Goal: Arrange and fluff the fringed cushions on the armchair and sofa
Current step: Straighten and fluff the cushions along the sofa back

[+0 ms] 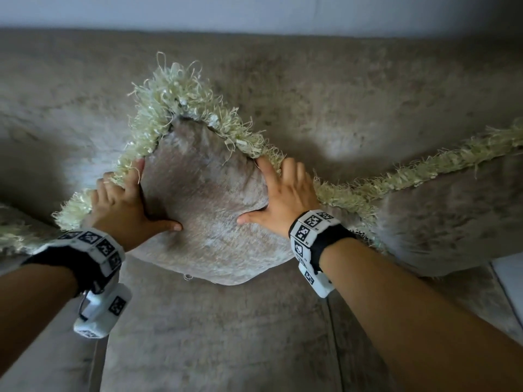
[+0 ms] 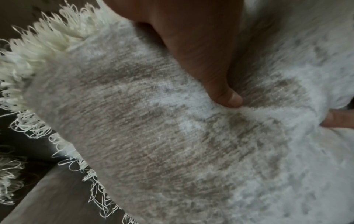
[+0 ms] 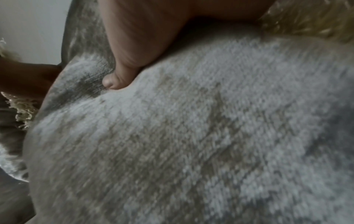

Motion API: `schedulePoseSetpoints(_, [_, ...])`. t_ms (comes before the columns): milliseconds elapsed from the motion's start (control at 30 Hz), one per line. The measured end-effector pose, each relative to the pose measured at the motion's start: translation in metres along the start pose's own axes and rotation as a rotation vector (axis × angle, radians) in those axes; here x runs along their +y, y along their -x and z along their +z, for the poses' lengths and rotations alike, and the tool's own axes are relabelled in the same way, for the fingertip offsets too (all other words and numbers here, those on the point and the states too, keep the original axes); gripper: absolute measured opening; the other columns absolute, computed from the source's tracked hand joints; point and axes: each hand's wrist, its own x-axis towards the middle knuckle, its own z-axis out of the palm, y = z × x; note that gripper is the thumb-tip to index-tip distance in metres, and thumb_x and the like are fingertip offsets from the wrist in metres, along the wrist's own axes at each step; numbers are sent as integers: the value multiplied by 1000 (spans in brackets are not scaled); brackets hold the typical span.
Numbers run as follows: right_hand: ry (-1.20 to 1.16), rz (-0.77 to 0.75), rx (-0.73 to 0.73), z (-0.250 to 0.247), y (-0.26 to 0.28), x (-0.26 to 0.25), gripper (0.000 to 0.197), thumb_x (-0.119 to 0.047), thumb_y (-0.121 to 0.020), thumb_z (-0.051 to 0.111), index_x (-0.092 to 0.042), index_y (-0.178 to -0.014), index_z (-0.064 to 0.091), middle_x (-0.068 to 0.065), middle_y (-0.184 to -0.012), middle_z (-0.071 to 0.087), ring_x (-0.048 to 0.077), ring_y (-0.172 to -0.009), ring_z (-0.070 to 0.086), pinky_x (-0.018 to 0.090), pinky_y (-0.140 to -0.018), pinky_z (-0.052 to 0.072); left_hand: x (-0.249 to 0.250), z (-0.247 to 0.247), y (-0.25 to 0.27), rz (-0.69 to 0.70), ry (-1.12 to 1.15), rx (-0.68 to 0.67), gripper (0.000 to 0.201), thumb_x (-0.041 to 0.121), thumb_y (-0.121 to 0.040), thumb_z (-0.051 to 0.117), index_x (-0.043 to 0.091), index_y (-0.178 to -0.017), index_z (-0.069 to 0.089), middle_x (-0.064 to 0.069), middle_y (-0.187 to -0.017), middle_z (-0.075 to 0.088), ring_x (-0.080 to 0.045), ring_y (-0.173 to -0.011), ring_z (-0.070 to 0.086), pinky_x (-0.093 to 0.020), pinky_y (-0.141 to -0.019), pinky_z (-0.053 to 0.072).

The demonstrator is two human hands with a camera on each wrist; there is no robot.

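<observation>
A beige plush cushion (image 1: 206, 210) edged with cream fringe (image 1: 181, 94) stands on one corner against the sofa back. My left hand (image 1: 147, 202) grips its left fringed edge, fingers curled over the fringe and thumb pressed into the front face. My right hand (image 1: 263, 193) holds the right edge the same way, fingers behind the fringe. In the left wrist view the thumb (image 2: 228, 98) dents the cushion (image 2: 153, 136). The right wrist view shows the other thumb (image 3: 118, 78) sunk into the cushion (image 3: 191, 136).
A second fringed cushion (image 1: 441, 216) leans at the right, touching the held one. More fringe (image 1: 14, 236) shows at the left edge. The sofa back (image 1: 339, 94) rises behind, the seat (image 1: 212, 335) lies below, and a pale wall (image 1: 254, 9) is above.
</observation>
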Motion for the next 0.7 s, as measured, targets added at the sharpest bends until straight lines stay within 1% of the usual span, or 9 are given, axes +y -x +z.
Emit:
schedulePoseSetpoints(100, [35,18,-17,-2,-2,-1,119,-97,-49,50,-31,-142,15,6,-110,37,24,-94,36,39,-82,35,3,-7,-4,1,-90,-53,139,89,-40,59,54,-121,-49,-39,-153,9,-48,-145,5,-57,-117,9])
schedulePoseSetpoints(167, [63,49,-46,-8,1,-2,120,-98,-50,47,-32,-145,14,7,-113,39,25,-96,38,40,-83,35,7,-13,-1,5,-162,-97,138,91,-46,58,50,-120,-52,-36,-155,7,-46,-145,6,-56,-117,11])
schedulePoseSetpoints(233, [69,80,-117,-21,7,-5,119,-95,-54,49,-34,-149,9,8,-121,39,28,-105,41,43,-88,36,9,-24,6,31,-216,-103,138,89,-51,60,48,-125,-49,-30,-155,13,-44,-143,13,-55,-115,17])
schedulePoseSetpoints(300, [59,91,-188,-41,18,-8,116,-87,-62,56,-36,-150,0,8,-134,36,30,-119,39,48,-97,35,11,-41,17,76,-275,-79,132,84,-58,63,46,-141,-33,-22,-154,17,-40,-140,21,-54,-112,24])
schedulePoseSetpoints(367, [19,90,-242,-67,30,-12,110,-74,-70,62,-38,-151,-4,8,-148,28,32,-133,30,52,-105,30,12,-65,28,103,-353,-53,108,69,-71,64,44,-149,-8,-12,-155,19,-36,-139,25,-53,-112,27])
schedulePoseSetpoints(433, [-38,109,-289,-95,45,-16,100,-63,-78,63,-39,-152,0,6,-157,15,33,-142,18,53,-112,25,16,-94,37,93,-390,-59,88,49,-80,60,44,-150,8,-4,-157,21,-33,-142,22,-51,-114,24])
schedulePoseSetpoints(467, [-62,117,-300,-110,52,-19,94,-58,-81,63,-38,-152,5,5,-158,12,33,-143,15,52,-113,24,20,-111,41,88,-382,-78,82,46,-81,58,43,-150,14,-2,-157,25,-31,-143,23,-49,-115,24])
schedulePoseSetpoints(600, [-148,176,-276,-167,83,-30,73,-42,-90,59,-33,-152,21,2,-156,21,28,-142,20,43,-115,24,33,-169,65,153,-194,-171,65,51,-86,53,39,-146,33,0,-143,47,-27,-130,42,-45,-104,38])
schedulePoseSetpoints(700, [-196,201,-229,-210,103,-40,63,-39,-93,55,-29,-149,30,1,-150,34,25,-137,30,41,-114,28,36,-207,87,234,-91,-160,55,51,-88,53,38,-140,43,2,-137,52,-24,-126,46,-44,-102,40])
